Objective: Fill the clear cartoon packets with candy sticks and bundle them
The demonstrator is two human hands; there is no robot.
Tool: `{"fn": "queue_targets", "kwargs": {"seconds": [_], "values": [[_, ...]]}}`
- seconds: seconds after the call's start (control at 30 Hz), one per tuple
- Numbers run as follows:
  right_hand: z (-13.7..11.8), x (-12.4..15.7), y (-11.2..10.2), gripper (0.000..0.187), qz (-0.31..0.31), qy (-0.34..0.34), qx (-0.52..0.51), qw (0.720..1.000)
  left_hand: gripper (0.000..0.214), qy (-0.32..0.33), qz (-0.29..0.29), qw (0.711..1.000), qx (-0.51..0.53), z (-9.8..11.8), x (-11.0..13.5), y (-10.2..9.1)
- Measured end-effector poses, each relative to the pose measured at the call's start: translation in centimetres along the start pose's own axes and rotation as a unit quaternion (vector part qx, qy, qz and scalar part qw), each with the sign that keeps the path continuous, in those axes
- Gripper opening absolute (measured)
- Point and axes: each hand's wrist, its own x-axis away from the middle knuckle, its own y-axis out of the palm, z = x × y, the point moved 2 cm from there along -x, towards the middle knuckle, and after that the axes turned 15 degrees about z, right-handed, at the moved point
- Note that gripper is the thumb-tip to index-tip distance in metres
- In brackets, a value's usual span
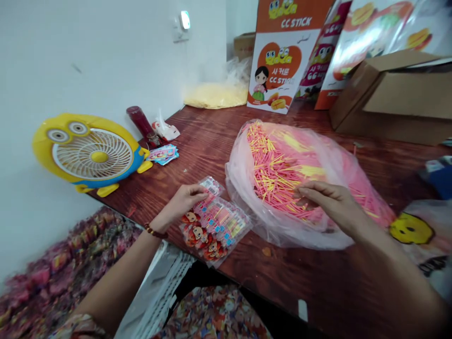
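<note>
My left hand (187, 200), with a beaded bracelet at the wrist, pinches the edge of a small printed plastic packet (214, 186). Beneath it, several flat printed packets (219, 230) with a red-haired cartoon figure lie overlapping at the table's front edge. To the right sits a large clear plastic bag (243, 197), its mouth open and full of thin pink and yellow sticks (275, 176). Over those sticks hovers my right hand (326, 197), thumb and fingers drawn together; what they hold, if anything, is too small to make out.
A yellow character-shaped fan (95, 153) stands at the left edge, near a stack of cards (163, 154) and a dark red bottle (140, 121). Printed cartons (275, 70) and an open cardboard box (395, 103) line the back right. Colourful packets (63, 263) fill the lower left.
</note>
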Motion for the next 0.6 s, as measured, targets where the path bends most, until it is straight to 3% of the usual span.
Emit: {"fn": "queue_targets", "kwargs": {"seconds": [0.13, 0.3, 0.47, 0.53, 0.6], "values": [[4.0, -1.2, -0.7, 0.04, -0.012, -0.02, 0.061, 0.998, 0.023, 0.027, -0.049, 0.995, -0.086, -3.5, -0.5, 0.7], [6.9, -2.4, -2.0, 0.027, -0.002, -0.11, 0.241, 0.964, 0.025, 0.138, 0.023, 0.955, -0.262, -4.8, -0.3, 1.8], [6.1, -3.6, -3.2, 0.022, 0.02, -0.15, 0.402, 0.903, 0.036, 0.082, 0.139, 0.893, -0.421, -5.7, -3.5, -0.3], [5.4, -3.8, -3.3, 0.024, -0.007, -0.149, 0.443, 0.884, 0.041, 0.048, 0.132, 0.875, -0.463, -6.5, -5.1, -0.6], [4.9, -3.8, -3.1, 0.023, -0.044, -0.151, 0.468, 0.87, 0.039, 0.043, 0.112, 0.877, -0.465, -7.2, -6.2, -0.5]]}}
